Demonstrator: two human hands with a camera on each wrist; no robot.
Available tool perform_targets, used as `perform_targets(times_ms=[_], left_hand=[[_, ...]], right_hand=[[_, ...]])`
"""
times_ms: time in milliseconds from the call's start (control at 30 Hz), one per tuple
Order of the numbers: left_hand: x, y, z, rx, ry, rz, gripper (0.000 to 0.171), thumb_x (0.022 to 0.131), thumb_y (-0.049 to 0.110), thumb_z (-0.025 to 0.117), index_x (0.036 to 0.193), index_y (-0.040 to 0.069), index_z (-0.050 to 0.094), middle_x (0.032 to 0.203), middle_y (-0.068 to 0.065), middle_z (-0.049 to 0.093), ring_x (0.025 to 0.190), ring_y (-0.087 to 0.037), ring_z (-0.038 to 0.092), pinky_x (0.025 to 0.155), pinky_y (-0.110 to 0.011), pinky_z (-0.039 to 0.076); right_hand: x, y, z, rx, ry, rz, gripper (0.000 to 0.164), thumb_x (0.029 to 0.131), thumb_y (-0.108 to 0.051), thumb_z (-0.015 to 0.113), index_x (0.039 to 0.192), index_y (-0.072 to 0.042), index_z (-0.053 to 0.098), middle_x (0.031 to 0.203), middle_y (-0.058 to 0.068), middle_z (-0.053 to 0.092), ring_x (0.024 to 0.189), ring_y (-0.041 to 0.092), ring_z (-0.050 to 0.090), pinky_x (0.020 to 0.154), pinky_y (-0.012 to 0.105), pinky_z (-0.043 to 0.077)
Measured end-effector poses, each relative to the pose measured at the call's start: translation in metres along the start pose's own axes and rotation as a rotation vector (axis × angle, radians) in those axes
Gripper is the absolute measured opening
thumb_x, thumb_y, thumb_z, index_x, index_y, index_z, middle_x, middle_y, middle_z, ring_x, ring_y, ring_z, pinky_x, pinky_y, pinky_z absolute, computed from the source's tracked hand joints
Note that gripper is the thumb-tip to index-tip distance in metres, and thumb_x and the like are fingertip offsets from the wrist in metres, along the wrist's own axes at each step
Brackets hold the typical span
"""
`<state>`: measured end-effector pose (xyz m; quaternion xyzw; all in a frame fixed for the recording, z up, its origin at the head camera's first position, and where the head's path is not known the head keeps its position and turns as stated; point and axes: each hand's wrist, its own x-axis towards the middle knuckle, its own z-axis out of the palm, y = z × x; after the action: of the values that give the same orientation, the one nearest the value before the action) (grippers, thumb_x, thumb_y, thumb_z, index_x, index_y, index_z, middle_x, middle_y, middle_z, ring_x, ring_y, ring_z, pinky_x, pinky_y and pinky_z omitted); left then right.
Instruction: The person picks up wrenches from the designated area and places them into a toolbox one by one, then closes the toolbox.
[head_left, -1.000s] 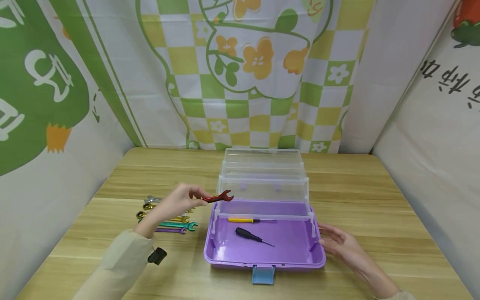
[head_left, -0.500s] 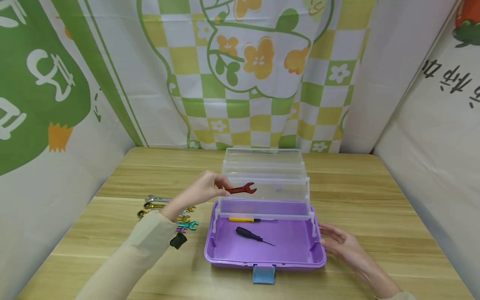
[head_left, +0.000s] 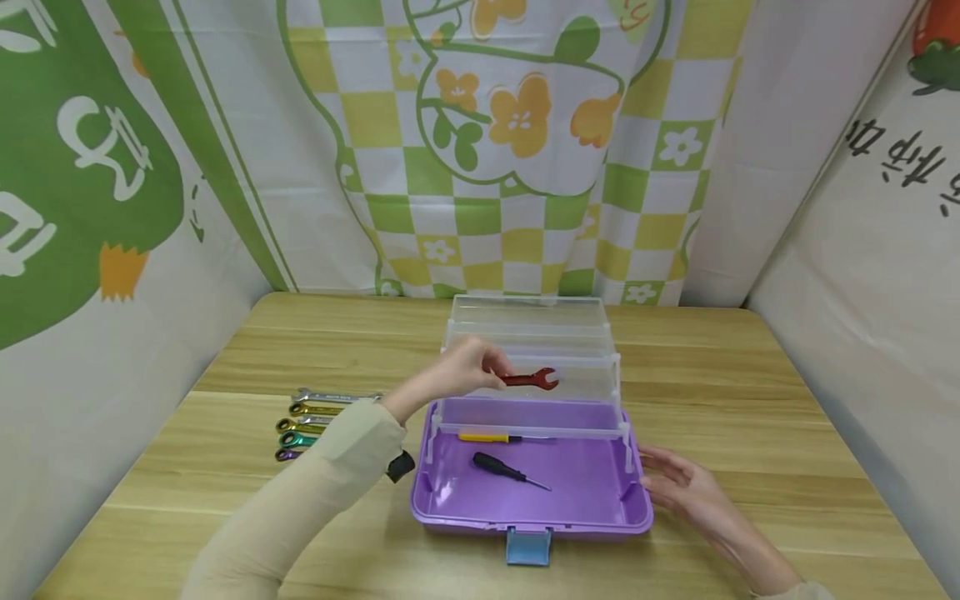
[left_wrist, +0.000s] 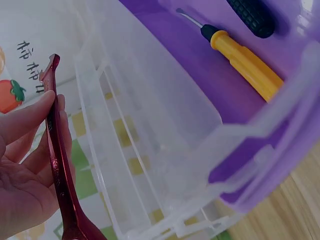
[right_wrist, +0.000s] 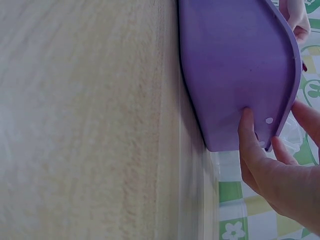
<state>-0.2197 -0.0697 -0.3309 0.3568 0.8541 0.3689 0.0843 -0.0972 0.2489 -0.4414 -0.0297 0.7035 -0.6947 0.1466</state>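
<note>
Between thumb and fingers, my left hand (head_left: 467, 367) pinches a red wrench (head_left: 532, 379), its open-ended jaw pointing right. In the head view it overlaps the clear tiered trays (head_left: 588, 379) at the back of a purple toolbox (head_left: 592, 504). The left wrist view shows the wrench's shaft (left_wrist: 61, 175) across the palm. My right hand (head_left: 690, 490) touches the toolbox's right end; in the right wrist view a fingertip (right_wrist: 247, 117) presses the outer wall. Inside the box lie a black-handled screwdriver (head_left: 497, 467) and a yellow-handled screwdriver (head_left: 483, 437).
Left of the box, several coloured wrenches (head_left: 298, 440) lie on the wooden table (head_left: 750, 400), partly covered by my left sleeve (head_left: 330, 467). A blue latch (head_left: 528, 547) hangs open at the box's front. Printed curtains (head_left: 517, 225) stand behind the table.
The left hand has carried the red wrench rightward, from beside the box to in front of the clear trays. The right hand and toolbox stay where they were.
</note>
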Motion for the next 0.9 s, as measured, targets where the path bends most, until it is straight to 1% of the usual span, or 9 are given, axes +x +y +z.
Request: perform_targets(times_ms=[67, 200, 333, 467, 533, 700, 900], left_hand=[[0.005, 0.001, 0.004, 0.022, -0.012, 0.009, 0.012, 0.071, -0.003, 0.068, 0.083, -0.004, 0.066, 0.076, -0.011, 0.066, 0.066, -0.015, 0.060, 0.058, -0.017, 0.047], [0.015, 0.004, 0.011, 0.042, -0.048, 0.005, 0.012, 0.070, -0.002, 0.069, 0.082, -0.003, 0.067, 0.075, -0.010, 0.066, 0.064, -0.012, 0.059, 0.057, -0.015, 0.046], [0.023, 0.005, 0.019, 0.064, -0.083, 0.014, 0.013, 0.069, -0.003, 0.069, 0.082, -0.003, 0.067, 0.075, -0.010, 0.067, 0.064, -0.010, 0.059, 0.056, -0.014, 0.045], [0.030, 0.005, 0.027, 0.076, -0.121, 0.017, 0.013, 0.069, -0.005, 0.068, 0.082, -0.004, 0.067, 0.076, -0.012, 0.067, 0.067, -0.013, 0.062, 0.058, -0.014, 0.045], [0.033, 0.005, 0.031, 0.093, -0.133, 0.002, 0.013, 0.069, -0.004, 0.069, 0.082, -0.004, 0.067, 0.076, -0.012, 0.067, 0.069, -0.015, 0.063, 0.059, -0.013, 0.045], [0.036, 0.003, 0.038, 0.121, -0.124, -0.049, 0.014, 0.068, -0.004, 0.070, 0.081, -0.001, 0.068, 0.075, -0.010, 0.067, 0.069, -0.015, 0.063, 0.060, -0.014, 0.045], [0.039, 0.003, 0.044, 0.091, -0.112, -0.073, 0.014, 0.067, -0.007, 0.069, 0.081, -0.002, 0.068, 0.076, -0.012, 0.067, 0.070, -0.018, 0.064, 0.060, -0.016, 0.046]], right_hand=[[0.000, 0.000, 0.000, -0.002, 0.000, 0.001, 0.063, 0.084, -0.006, 0.056, 0.132, 0.013, 0.020, 0.129, 0.027, 0.038, 0.097, 0.011, 0.057, 0.084, 0.029, 0.046], [0.000, 0.000, 0.000, -0.004, -0.001, -0.005, 0.063, 0.084, -0.006, 0.057, 0.131, 0.013, 0.020, 0.128, 0.027, 0.039, 0.097, 0.011, 0.057, 0.084, 0.029, 0.046], [0.000, -0.001, 0.001, 0.001, 0.005, -0.001, 0.063, 0.083, -0.006, 0.057, 0.131, 0.013, 0.021, 0.128, 0.024, 0.041, 0.098, 0.010, 0.057, 0.084, 0.029, 0.046], [0.000, 0.000, 0.000, 0.003, -0.002, -0.002, 0.063, 0.083, -0.007, 0.057, 0.131, 0.013, 0.022, 0.128, 0.021, 0.043, 0.099, 0.009, 0.056, 0.085, 0.028, 0.045], [0.000, 0.000, 0.000, 0.003, 0.000, 0.001, 0.063, 0.083, -0.007, 0.058, 0.131, 0.012, 0.022, 0.128, 0.019, 0.044, 0.099, 0.009, 0.056, 0.085, 0.028, 0.045], [0.000, 0.000, 0.000, -0.005, 0.001, -0.002, 0.063, 0.084, -0.008, 0.058, 0.132, 0.012, 0.023, 0.129, 0.023, 0.041, 0.099, 0.008, 0.056, 0.085, 0.028, 0.045], [0.000, -0.001, 0.001, -0.014, -0.001, 0.001, 0.062, 0.084, -0.008, 0.057, 0.131, 0.012, 0.023, 0.129, 0.024, 0.040, 0.099, 0.009, 0.056, 0.084, 0.028, 0.045]])
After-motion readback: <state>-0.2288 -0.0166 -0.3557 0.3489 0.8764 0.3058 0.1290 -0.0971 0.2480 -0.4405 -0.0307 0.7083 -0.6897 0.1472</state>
